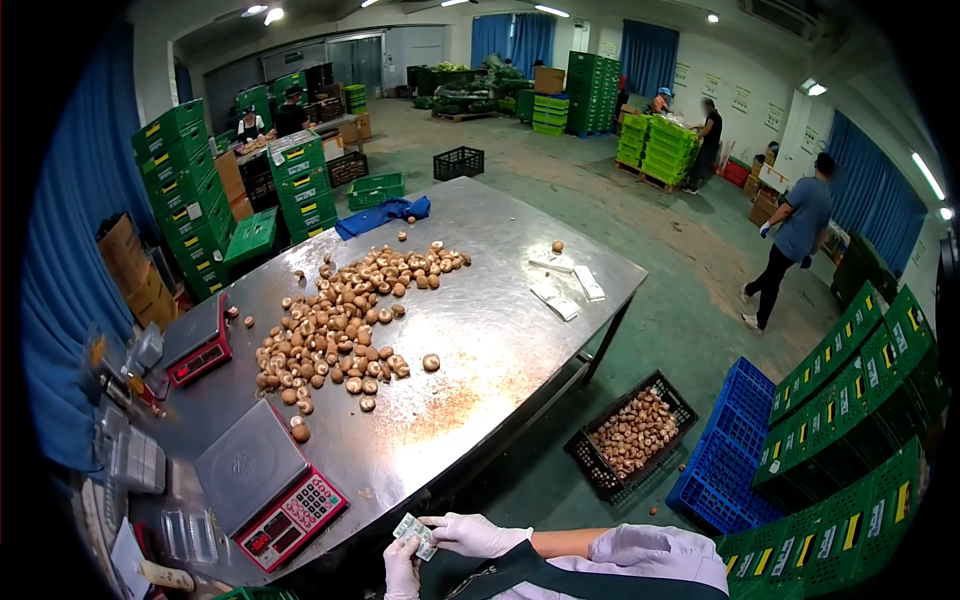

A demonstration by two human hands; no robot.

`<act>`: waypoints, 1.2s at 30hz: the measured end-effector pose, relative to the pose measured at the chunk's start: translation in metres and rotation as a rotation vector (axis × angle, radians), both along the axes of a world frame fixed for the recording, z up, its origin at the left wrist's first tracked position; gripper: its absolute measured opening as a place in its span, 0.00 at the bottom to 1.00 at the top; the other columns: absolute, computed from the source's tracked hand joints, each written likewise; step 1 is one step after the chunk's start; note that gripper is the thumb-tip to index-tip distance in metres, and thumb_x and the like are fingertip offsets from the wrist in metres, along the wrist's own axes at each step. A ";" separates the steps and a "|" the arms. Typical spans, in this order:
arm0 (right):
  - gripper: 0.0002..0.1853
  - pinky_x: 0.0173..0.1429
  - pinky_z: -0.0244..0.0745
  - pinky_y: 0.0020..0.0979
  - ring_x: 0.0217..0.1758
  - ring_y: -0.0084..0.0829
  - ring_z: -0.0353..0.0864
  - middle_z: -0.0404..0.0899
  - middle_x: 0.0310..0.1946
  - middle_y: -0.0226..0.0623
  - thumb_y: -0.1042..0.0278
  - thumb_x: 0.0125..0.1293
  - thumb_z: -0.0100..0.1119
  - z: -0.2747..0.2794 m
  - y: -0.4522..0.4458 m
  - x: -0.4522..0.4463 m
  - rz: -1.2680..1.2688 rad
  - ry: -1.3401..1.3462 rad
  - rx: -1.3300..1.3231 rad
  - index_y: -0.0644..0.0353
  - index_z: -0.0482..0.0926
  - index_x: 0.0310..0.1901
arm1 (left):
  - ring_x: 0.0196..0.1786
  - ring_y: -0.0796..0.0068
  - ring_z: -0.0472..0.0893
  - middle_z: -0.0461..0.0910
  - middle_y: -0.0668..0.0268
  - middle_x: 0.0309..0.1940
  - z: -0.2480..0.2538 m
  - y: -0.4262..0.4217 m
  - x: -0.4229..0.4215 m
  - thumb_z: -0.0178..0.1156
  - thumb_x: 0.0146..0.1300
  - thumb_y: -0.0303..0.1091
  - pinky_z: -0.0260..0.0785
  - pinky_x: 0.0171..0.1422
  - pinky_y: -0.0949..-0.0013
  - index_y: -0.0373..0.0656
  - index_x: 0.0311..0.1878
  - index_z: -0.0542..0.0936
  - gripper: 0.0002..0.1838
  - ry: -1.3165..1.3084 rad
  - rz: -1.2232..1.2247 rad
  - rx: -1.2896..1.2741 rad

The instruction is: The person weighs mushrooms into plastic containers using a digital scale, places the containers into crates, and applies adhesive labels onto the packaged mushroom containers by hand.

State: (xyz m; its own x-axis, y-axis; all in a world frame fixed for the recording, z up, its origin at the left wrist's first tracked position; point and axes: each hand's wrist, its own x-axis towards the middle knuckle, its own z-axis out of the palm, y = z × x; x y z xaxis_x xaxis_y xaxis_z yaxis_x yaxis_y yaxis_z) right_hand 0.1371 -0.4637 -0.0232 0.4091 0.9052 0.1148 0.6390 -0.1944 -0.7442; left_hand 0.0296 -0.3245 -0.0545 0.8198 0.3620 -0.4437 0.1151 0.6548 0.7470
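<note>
My left hand (402, 568), in a white glove, pinches the lower left side of a small printed packet (415, 536) at the table's front edge. My right hand (478, 535), gloved too, has its fingers closed on the packet's right side. Just left of the hands, a red scale (290, 520) with a grey plate stands on the metal table (490, 330). Loose brown mushrooms (345, 320) form a wide heap in the middle left of the table. White packets (555, 298) lie near the right corner, beside a single mushroom.
A second scale (198, 338) and clear trays (135, 460) stand at left. On the floor at right are a black crate (632, 438) of mushrooms, a blue crate (725, 450) and stacked green crates (840, 400). A person (800, 220) walks at right; others stand farther back.
</note>
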 end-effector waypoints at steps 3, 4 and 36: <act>0.03 0.45 0.74 0.32 0.40 0.36 0.75 0.70 0.58 0.30 0.70 0.58 0.55 -0.001 0.000 0.000 0.002 -0.002 0.019 0.54 0.76 0.34 | 0.38 0.69 0.80 0.79 0.59 0.38 -0.001 0.001 0.000 0.52 0.60 0.26 0.74 0.43 0.70 0.31 0.48 0.72 0.13 0.012 -0.007 -0.004; 0.03 0.45 0.74 0.32 0.40 0.36 0.75 0.69 0.59 0.30 0.70 0.58 0.55 0.000 0.000 0.000 0.005 0.003 0.024 0.54 0.76 0.34 | 0.37 0.69 0.80 0.79 0.59 0.38 -0.002 0.001 0.000 0.52 0.61 0.26 0.74 0.43 0.70 0.31 0.47 0.73 0.13 0.017 -0.002 0.000; 0.05 0.45 0.73 0.32 0.41 0.37 0.75 0.71 0.56 0.34 0.69 0.59 0.55 0.002 0.003 -0.002 0.027 0.003 0.015 0.54 0.78 0.37 | 0.36 0.70 0.80 0.79 0.59 0.37 -0.001 0.001 -0.006 0.51 0.61 0.25 0.73 0.43 0.71 0.30 0.46 0.73 0.12 0.024 0.015 0.003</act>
State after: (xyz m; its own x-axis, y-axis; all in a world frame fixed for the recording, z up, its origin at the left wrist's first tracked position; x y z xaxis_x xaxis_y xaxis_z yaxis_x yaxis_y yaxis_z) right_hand 0.1346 -0.4611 -0.0214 0.3847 0.9143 0.1269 0.6416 -0.1660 -0.7489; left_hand 0.0239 -0.3232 -0.0554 0.8033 0.3756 -0.4623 0.1234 0.6544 0.7460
